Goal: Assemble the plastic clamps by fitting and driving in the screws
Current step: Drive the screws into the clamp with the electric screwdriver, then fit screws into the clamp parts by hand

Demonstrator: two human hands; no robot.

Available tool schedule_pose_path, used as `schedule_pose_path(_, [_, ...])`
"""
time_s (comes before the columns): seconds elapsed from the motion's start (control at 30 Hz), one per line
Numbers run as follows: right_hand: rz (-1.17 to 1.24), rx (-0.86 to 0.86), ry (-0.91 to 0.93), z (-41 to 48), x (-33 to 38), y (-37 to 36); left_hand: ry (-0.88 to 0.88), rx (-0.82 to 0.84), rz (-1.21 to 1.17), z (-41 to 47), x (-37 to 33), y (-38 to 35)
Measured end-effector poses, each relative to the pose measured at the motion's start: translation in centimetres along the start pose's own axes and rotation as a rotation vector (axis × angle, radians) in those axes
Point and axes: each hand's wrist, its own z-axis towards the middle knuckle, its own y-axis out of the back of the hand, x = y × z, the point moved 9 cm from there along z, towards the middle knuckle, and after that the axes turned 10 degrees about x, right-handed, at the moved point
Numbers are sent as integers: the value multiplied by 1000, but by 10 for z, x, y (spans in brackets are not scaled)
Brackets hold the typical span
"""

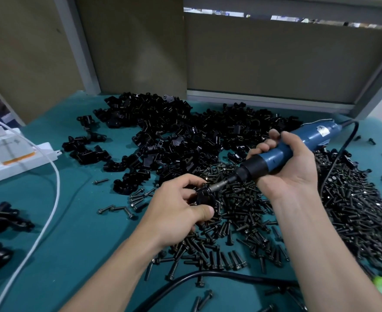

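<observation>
The left hand (181, 207) pinches a small glossy black plastic clamp (204, 197) between curled fingers and thumb, just above the matte teal table (77, 233). The right hand (292, 164), palm towards the camera, wraps its fingers round a blue cylindrical electric screwdriver (273, 154) with a black collar, its slim metal bit meeting the clamp. Behind lies a heap of moulded black clamp pieces (185, 136). Dull dark flanged screws (354, 210) spread beneath both wrists.

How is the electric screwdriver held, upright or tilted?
Tilted: the right hand grips the blue electric screwdriver slanting down, its bit meeting the clamp pinched in the left hand.
</observation>
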Motion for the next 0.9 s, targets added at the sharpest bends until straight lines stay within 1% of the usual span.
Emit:
schedule_pose_path(0.07, [30, 44, -23, -1, -1, -2, 14, -27, 9, -2, 0, 12])
schedule_pose_path(0.1, [48, 67, -40, -1, -1, -3, 16, -68, -38, -3, 1, 22])
schedule_pose_path(0.13, [54, 77, -57, -1, 1, -3, 7, -121, -140, -5, 2, 33])
schedule_pose_path(0.2, [3, 49, -101, 0, 6, 0, -45, -188, -438, -5, 3, 47])
schedule_pose_path(0.27, [-160, 0, -163, 0, 6, 5, -86, -158, -661, -4, 3, 46])
schedule_pose_path(0.33, [-421, -39, -228, 0, -1, 9, -72, -57, -732, -3, 2, 34])
schedule_pose_path(0.4, [-747, -110, -219, -1, -5, 13, -46, 86, -743, -3, 1, 20])
schedule_pose_path(0.5, [-1514, -262, -106, -5, 5, 8, -33, 316, -778, -6, -4, 2])
schedule_pose_path(0.53, [-1720, -290, -63, -6, 6, 4, -36, 372, -774, -7, -5, -3])
schedule_pose_path(0.63, [-2126, -436, -6, -16, 5, -6, -48, 437, -706, -10, -9, -10])
schedule_pose_path(0.67, [-2226, -446, 39, -18, 4, -13, -44, 436, -686, -10, -9, -10])
schedule_pose_path(0.7, [-2254, -383, 114, -18, 3, -23, -38, 432, -674, -10, -8, -9])
schedule_pose_path(0.73, [-2180, -234, 178, -17, 2, -33, -30, 431, -673, -10, -8, -9])
schedule_pose_path(0.77, [-2016, -13, 189, -15, -2, -43, -21, 430, -683, -10, -6, -9])
schedule_pose_path(0.8, [-1821, 252, 121, -16, -10, -55, -15, 430, -700, -9, -6, -8])
schedule_pose_path(0.83, [-1641, 546, 8, -24, -23, -69, -15, 434, -718, -9, -6, -7])
schedule_pose_path(0.87, [-1529, 781, -90, -35, -34, -81, -18, 446, -726, -10, -6, -7])
schedule_pose_path(0.9, [-1482, 942, -163, -46, -44, -89, -22, 459, -724, -11, -7, -7])
